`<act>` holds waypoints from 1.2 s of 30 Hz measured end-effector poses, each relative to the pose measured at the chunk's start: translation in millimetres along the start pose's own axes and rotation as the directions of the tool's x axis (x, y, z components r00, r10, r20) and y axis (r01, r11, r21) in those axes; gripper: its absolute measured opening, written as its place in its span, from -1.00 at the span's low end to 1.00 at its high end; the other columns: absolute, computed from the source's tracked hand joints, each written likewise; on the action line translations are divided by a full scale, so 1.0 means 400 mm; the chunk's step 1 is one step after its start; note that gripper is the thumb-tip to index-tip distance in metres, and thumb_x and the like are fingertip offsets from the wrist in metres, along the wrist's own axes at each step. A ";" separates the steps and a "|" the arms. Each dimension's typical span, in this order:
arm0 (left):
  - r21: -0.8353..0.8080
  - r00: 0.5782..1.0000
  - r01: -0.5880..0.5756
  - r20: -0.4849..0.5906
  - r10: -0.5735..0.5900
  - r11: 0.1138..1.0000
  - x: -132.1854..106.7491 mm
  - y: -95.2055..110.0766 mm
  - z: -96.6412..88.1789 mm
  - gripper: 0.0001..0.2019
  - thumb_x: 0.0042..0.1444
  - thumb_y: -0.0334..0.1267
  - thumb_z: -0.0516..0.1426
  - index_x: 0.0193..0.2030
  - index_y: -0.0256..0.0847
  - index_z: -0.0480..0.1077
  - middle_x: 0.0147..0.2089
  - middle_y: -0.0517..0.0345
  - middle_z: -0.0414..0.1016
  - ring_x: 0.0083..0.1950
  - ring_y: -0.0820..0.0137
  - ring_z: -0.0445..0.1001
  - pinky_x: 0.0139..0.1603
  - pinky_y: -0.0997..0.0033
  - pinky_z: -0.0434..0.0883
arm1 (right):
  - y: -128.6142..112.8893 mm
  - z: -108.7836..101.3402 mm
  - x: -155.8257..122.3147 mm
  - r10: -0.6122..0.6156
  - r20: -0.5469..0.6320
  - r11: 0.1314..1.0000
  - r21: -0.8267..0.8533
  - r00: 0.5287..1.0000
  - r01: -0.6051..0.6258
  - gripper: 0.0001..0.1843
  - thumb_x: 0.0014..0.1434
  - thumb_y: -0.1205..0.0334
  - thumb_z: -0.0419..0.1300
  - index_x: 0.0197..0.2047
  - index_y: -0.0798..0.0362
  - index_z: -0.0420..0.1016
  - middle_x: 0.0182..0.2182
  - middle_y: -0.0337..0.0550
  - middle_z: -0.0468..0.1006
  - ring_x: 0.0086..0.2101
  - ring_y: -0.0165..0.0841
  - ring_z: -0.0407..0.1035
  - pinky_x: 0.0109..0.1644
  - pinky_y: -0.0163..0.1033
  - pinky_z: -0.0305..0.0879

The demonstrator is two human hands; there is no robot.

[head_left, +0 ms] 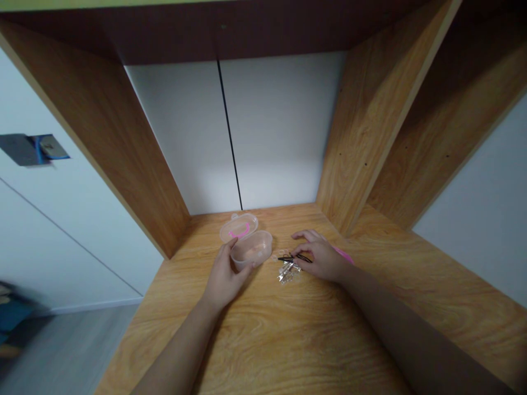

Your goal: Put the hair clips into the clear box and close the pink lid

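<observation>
A wood-grain bench (263, 334) spreads before me, its surface smooth and honey-streaked. The left hand (225, 278) grasps a clear, rounded box (252, 250), thumb and fingers on its walls; it looks light, slick and slightly flexible, best held by those sides. Its oval lid (229, 227) lies open behind. The right hand (322, 258) curls over a pile of shiny silver clips (287, 270) beside the box; I cannot tell whether it grips the slim dark pieces (284, 258) on top. Those seem stiff, featherlight, easiest pinched mid-length.
</observation>
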State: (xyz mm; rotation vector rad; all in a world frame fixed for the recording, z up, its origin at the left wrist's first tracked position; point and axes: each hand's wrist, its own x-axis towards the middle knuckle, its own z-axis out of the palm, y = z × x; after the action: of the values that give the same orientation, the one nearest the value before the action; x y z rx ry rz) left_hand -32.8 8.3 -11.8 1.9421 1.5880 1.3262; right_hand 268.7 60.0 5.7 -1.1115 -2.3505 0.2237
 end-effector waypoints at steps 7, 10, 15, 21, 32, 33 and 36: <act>0.011 1.000 -0.018 -0.003 0.018 1.000 0.002 -0.004 -0.003 -0.37 0.09 -0.14 0.28 0.28 -0.17 0.22 0.22 -0.11 0.41 0.24 0.05 0.41 0.29 -0.13 0.34 | 0.001 0.006 0.006 0.040 -0.054 0.999 0.033 0.998 -0.039 -0.92 0.13 0.15 0.33 -0.32 -0.04 0.59 0.00 -0.02 0.50 0.06 -0.11 0.34 0.14 0.09 0.25; 0.031 1.000 -0.024 -0.006 0.024 0.999 0.003 -0.004 -0.004 -0.38 0.10 -0.14 0.27 0.28 -0.16 0.23 0.21 -0.10 0.41 0.22 0.07 0.43 0.27 -0.12 0.36 | 0.008 0.005 0.006 0.032 -0.064 0.999 0.045 0.997 -0.029 -0.94 0.11 0.17 0.34 -0.34 -0.05 0.59 -0.02 -0.05 0.52 0.05 -0.12 0.35 0.14 0.07 0.24; 0.027 0.999 -0.044 -0.010 0.044 0.999 0.001 -0.004 -0.003 -0.40 0.12 -0.13 0.26 0.28 -0.14 0.24 0.21 -0.09 0.42 0.22 0.09 0.43 0.26 -0.10 0.37 | 0.007 0.001 0.004 0.004 -0.059 0.998 0.055 0.998 -0.001 -0.88 0.13 0.09 0.34 -0.38 -0.09 0.62 -0.07 -0.09 0.55 0.01 -0.16 0.38 0.11 0.04 0.25; 0.056 0.999 -0.034 -0.011 0.034 0.998 0.002 -0.001 -0.006 -0.37 0.09 -0.13 0.28 0.28 -0.21 0.25 0.22 -0.13 0.42 0.22 0.06 0.43 0.27 -0.08 0.36 | 0.016 -0.007 0.012 0.052 -0.173 0.998 -0.037 0.984 -0.059 -0.90 0.16 0.15 0.29 -0.36 -0.07 0.61 -0.14 -0.12 0.59 -0.08 -0.18 0.42 0.07 0.01 0.25; 0.057 0.999 -0.038 0.008 0.038 0.998 0.002 -0.007 -0.005 -0.38 0.12 -0.11 0.26 0.29 -0.21 0.23 0.23 -0.14 0.41 0.24 0.06 0.42 0.28 -0.07 0.35 | 0.022 -0.030 0.005 0.174 -0.068 0.963 -0.199 0.982 -0.184 -0.82 0.21 0.09 0.24 -0.28 -0.08 0.68 -0.01 -0.04 0.56 0.04 -0.08 0.36 0.15 0.11 0.20; 0.054 0.999 -0.036 0.009 0.035 0.998 0.002 -0.007 -0.005 -0.38 0.12 -0.10 0.26 0.29 -0.22 0.23 0.24 -0.14 0.41 0.25 0.06 0.41 0.29 -0.07 0.34 | 0.020 -0.032 0.004 0.169 -0.043 0.965 -0.194 0.985 -0.174 -0.83 0.18 0.08 0.27 -0.28 -0.09 0.69 0.01 -0.03 0.55 0.05 -0.07 0.35 0.15 0.12 0.20; 0.048 0.999 -0.033 0.014 0.032 0.998 0.003 -0.003 -0.006 -0.39 0.13 -0.10 0.26 0.28 -0.22 0.23 0.25 -0.15 0.40 0.26 0.07 0.40 0.31 -0.08 0.32 | 0.018 -0.033 0.002 0.168 0.004 0.971 -0.173 0.986 -0.165 -0.84 0.12 0.08 0.32 -0.26 -0.07 0.67 0.02 -0.01 0.54 0.07 -0.06 0.34 0.16 0.12 0.21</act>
State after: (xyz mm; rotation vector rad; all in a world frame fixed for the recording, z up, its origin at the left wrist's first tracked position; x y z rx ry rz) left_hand -35.5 9.0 -11.1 2.0085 1.6030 1.2969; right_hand 280.3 64.3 14.6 -1.3978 -2.3286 0.0910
